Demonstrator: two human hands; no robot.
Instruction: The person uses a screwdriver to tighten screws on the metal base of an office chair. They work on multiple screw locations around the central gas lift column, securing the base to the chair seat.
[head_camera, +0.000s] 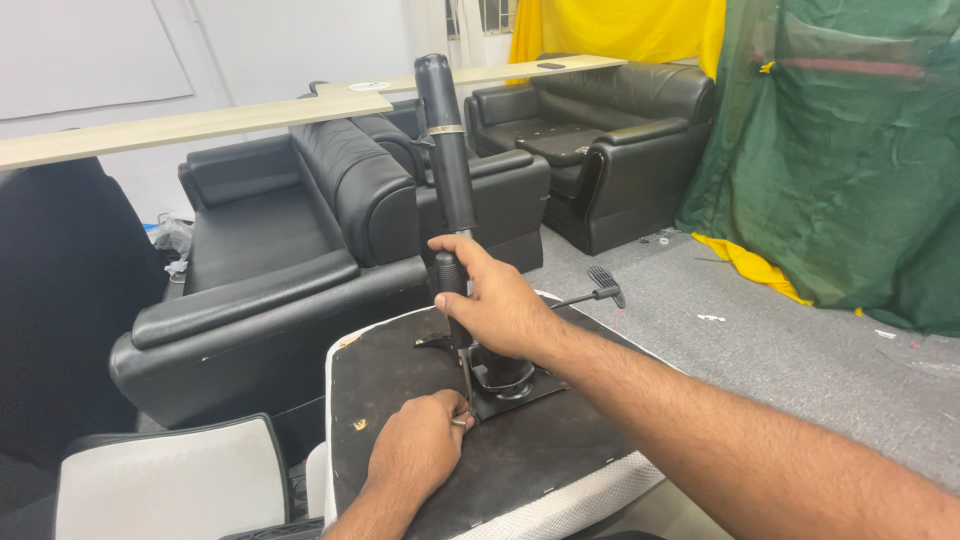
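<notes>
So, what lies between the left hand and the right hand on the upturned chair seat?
In the head view, a thin metal rod stands between the left hand and the right hand, beside the gas cylinder.

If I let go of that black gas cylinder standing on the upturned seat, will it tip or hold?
The gas cylinder looks stiff and probably heavy. It stands tall in a mechanism plate, so likely holds, though top-heavy. The right hand grips it; the left hand is at the plate.

Landmark: gas-lift column (447, 160), upright at centre of upturned seat base (400, 400). Right hand (500, 305) on column's lower part. Left hand (415, 445) before column, at mounting plate (520, 388). Lever (590, 293) right of column. Sofas (300, 250) behind column. Curtain (840, 150) far right. Chair back (170, 480) left-front.
</notes>
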